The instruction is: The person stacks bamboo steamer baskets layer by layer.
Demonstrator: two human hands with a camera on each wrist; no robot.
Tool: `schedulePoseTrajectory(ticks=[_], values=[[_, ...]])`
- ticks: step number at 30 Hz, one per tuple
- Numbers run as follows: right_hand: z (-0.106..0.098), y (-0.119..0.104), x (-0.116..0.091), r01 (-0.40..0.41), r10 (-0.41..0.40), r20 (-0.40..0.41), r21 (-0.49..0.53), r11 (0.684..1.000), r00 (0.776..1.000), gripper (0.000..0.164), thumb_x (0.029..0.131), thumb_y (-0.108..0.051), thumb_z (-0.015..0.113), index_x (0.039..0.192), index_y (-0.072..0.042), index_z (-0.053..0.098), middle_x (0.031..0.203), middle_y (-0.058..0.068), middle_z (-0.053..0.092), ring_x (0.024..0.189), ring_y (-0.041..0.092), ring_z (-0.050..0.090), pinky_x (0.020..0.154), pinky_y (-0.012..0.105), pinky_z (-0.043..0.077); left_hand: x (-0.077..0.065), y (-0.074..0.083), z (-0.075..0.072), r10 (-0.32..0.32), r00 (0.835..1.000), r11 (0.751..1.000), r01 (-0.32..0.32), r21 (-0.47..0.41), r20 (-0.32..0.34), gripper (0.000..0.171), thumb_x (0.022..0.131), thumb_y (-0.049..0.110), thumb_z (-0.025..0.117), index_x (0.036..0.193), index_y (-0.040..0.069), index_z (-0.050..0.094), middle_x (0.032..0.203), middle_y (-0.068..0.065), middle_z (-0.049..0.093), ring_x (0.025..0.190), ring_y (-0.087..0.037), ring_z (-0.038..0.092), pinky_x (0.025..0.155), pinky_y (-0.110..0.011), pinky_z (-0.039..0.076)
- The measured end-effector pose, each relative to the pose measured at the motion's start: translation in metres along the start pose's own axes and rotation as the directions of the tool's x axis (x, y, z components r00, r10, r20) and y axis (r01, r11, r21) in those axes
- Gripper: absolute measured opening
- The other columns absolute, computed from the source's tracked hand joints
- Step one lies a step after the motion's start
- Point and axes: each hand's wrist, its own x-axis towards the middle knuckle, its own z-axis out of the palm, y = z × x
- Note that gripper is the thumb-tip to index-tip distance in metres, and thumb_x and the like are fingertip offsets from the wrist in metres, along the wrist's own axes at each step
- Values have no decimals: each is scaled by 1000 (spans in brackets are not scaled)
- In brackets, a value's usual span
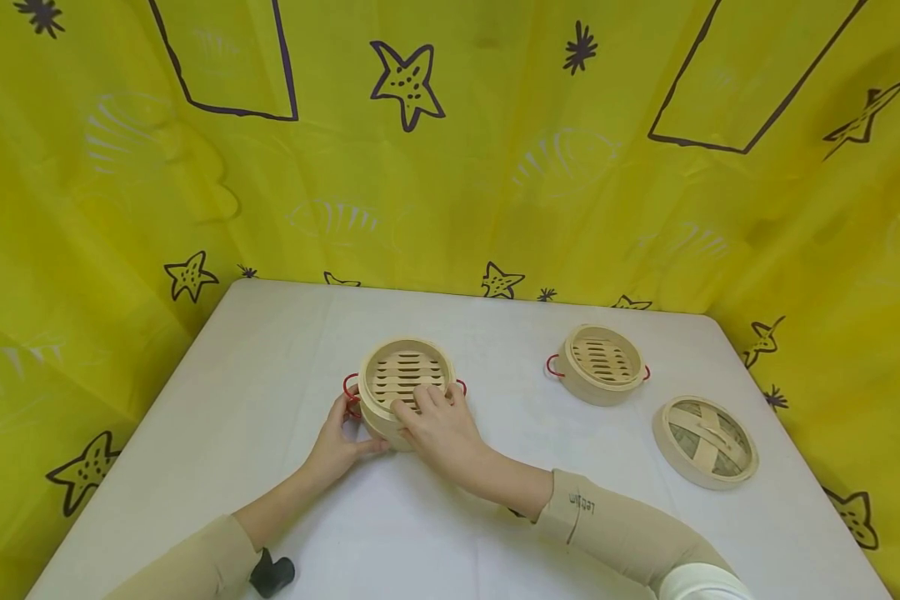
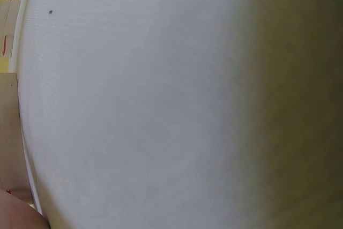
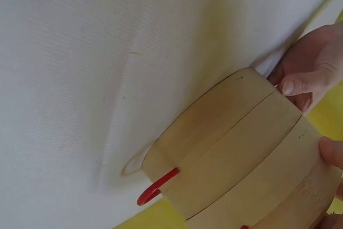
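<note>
Two round bamboo steamer baskets stand stacked on the white table. The upper basket (image 1: 367,390) has a slatted floor and sits slightly off line from the lower basket (image 3: 214,119). My left hand (image 1: 335,447) grips the stack from the left, its thumb at the front of the lower wall and its fingers by the red handles (image 1: 351,386). The right hand (image 1: 447,433) holds the upper basket's front rim, fingertips over the inside and thumb on the outer wall. In the left wrist view only a bit of the hand (image 2: 19,213) shows beside a bamboo wall (image 2: 8,138).
A third steamer basket (image 1: 603,393) with red handles stands at the back right of the table (image 1: 525,492). Nearer the right edge lies a round woven lid (image 1: 667,450) with crossed bands. Yellow patterned curtain (image 1: 457,192) encloses the table's back and sides.
</note>
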Motion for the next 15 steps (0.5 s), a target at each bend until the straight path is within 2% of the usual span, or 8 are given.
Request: schedulePoseTrajectory(ticks=[4,6,15], values=[[-1,0,0,5,-5,5,3,1000,1000,29,80,-37,66,103,-23,53,86,0,48,84,17,46,74,36,34,5,-18,1,-3,1000,1000,3,-10,-3,95,63,8,83,139,5,27,134,-15,38,120,-28,34,105,-47,19],[-1,0,0,6,-6,6,3,1000,1000,30,80,-37,66,103,-23,53,86,0,48,84,17,46,74,36,34,6,-22,1,5,1000,1000,-5,-8,-4,96,62,10,84,139,6,27,133,-14,39,119,-27,34,104,-47,19],[-2,0,0,-2,1,21,12,1000,1000,29,81,-36,66,104,-24,53,87,0,49,86,18,47,77,37,35,6,-21,1,37,999,999,-37,-9,-13,98,61,10,84,139,4,26,131,-16,40,117,-29,35,103,-48,20]])
